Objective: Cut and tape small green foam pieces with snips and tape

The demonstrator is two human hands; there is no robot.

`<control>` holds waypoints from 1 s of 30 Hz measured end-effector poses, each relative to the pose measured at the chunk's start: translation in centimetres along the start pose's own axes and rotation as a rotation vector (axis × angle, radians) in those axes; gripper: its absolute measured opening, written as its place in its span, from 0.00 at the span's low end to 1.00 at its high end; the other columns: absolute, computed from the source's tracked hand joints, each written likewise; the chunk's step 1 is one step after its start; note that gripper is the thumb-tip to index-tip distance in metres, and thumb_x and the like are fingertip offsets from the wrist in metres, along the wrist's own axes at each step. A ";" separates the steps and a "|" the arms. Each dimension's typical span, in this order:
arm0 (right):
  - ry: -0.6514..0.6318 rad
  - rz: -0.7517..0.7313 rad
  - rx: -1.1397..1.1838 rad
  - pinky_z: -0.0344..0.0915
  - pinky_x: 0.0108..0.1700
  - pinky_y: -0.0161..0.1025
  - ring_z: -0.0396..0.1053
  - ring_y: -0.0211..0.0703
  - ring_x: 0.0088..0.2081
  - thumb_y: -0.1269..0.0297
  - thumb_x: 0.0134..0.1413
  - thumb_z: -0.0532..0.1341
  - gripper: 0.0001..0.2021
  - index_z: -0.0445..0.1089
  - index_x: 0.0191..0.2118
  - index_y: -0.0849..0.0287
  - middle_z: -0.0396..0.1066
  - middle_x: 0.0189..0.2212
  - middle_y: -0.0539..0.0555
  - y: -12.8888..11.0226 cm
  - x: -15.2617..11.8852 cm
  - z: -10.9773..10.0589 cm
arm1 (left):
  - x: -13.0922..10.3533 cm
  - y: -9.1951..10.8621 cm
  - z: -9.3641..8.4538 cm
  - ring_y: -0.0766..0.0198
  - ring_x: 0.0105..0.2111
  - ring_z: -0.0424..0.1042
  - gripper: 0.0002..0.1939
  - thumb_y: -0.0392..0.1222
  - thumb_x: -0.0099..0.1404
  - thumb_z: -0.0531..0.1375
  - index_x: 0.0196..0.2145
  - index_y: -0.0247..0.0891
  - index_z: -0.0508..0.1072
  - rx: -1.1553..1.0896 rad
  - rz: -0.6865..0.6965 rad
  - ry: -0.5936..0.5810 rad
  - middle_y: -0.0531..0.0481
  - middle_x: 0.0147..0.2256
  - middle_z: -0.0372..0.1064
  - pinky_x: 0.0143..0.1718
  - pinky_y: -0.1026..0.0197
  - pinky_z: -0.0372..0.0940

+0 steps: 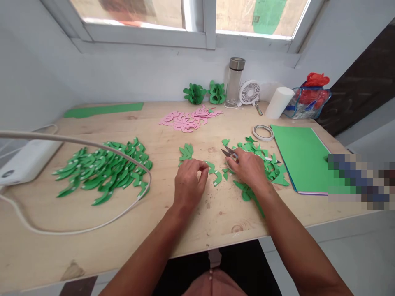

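Note:
My left hand (189, 181) is closed in a pinch, thumb and forefinger at a wavy green paper cutout (217, 177) bearing small white patches. Part of that cutout is hidden behind the fingers. Just beyond this hand lies a small stack of green cutouts (186, 151). My right hand (249, 166) grips a pair of scissors (227, 151), its blades parted slightly and pointing left. Beneath and around the right hand spread green paper scraps (279, 174), with the handles hidden by the fingers.
At left lies a heap of green cutouts (108, 168), crossed by a white cable (101, 144). Pink cutouts (185, 119) lie toward the wall. A tape roll (263, 132) and green sheets (299, 156) are at right. A glass bottle (233, 84) and small fan (249, 92) stand behind.

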State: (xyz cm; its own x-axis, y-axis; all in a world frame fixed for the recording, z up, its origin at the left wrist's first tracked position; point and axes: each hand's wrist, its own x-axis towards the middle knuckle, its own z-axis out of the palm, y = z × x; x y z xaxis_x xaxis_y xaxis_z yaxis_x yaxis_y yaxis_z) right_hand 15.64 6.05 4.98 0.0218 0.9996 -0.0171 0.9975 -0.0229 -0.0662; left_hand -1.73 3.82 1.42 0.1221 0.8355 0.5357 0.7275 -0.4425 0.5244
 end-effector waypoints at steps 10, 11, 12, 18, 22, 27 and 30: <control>0.037 0.044 -0.025 0.60 0.35 0.39 0.71 0.49 0.38 0.54 0.61 0.49 0.17 0.69 0.43 0.58 0.74 0.35 0.59 0.6 0.4 0.6 | 0.1 0.3 -0.3 0.63 0.31 0.68 0.04 0.35 0.61 0.55 0.29 0.39 0.67 -0.215 -0.075 -0.008 0.51 0.28 0.69 0.35 0.59 0.65; 0.073 0.032 -0.006 0.59 0.35 0.39 0.71 0.49 0.38 0.54 0.61 0.50 0.16 0.69 0.42 0.58 0.74 0.34 0.59 0.8 0.4 0.7 | 0.1 0.4 -0.4 0.63 0.31 0.68 0.04 0.35 0.61 0.55 0.29 0.39 0.68 -0.249 -0.095 -0.016 0.51 0.28 0.69 0.35 0.60 0.65; 0.123 0.015 0.023 0.59 0.35 0.39 0.71 0.49 0.38 0.55 0.60 0.51 0.15 0.70 0.41 0.59 0.74 0.35 0.59 0.9 0.4 0.9 | 0.1 0.5 -0.5 0.64 0.31 0.68 0.04 0.35 0.61 0.55 0.29 0.38 0.68 -0.287 -0.122 -0.029 0.51 0.27 0.70 0.35 0.60 0.65; 0.399 -0.215 0.436 0.59 0.38 0.38 0.67 0.44 0.35 0.65 0.56 0.56 0.08 0.71 0.34 0.60 0.73 0.33 0.57 0.8 0.5 1.5 | 0.4 0.4 -0.5 0.66 0.29 0.67 0.06 0.41 0.58 0.59 0.27 0.37 0.70 -0.627 -0.369 -0.121 0.51 0.27 0.69 0.35 0.62 0.63; 0.197 -0.446 0.772 0.59 0.31 0.34 0.64 0.37 0.27 0.67 0.55 0.56 0.06 0.70 0.32 0.59 0.71 0.28 0.51 -0.4 0.0 1.6 | 0.6 0.4 -0.4 0.67 0.28 0.66 0.07 0.42 0.55 0.62 0.26 0.36 0.71 -0.868 -0.489 -0.142 0.53 0.26 0.67 0.32 0.64 0.62; 0.037 -0.462 0.943 0.55 0.26 0.32 0.61 0.33 0.24 0.68 0.52 0.58 0.05 0.71 0.34 0.60 0.70 0.25 0.48 -1.3 -0.6 1.6 | 0.8 0.6 -0.6 0.69 0.25 0.63 0.07 0.41 0.53 0.64 0.25 0.36 0.71 -0.976 -0.572 -0.129 0.55 0.24 0.66 0.31 0.65 0.60; 0.006 -0.415 1.006 0.53 0.24 0.32 0.60 0.32 0.22 0.68 0.52 0.58 0.05 0.71 0.33 0.60 0.69 0.23 0.48 -1.4 -0.6 1.5 | 0.8 0.7 -0.6 0.70 0.25 0.62 0.07 0.41 0.52 0.64 0.25 0.35 0.71 -0.980 -0.588 -0.121 0.55 0.23 0.65 0.30 0.65 0.60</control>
State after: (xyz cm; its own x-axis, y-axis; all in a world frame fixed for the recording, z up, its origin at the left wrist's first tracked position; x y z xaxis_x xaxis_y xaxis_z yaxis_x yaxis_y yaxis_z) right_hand 14.18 5.43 3.55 -0.3012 0.9323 0.2003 0.4160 0.3175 -0.8521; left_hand -1.58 3.98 2.63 0.0403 0.9992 -0.0017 -0.1376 0.0072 0.9905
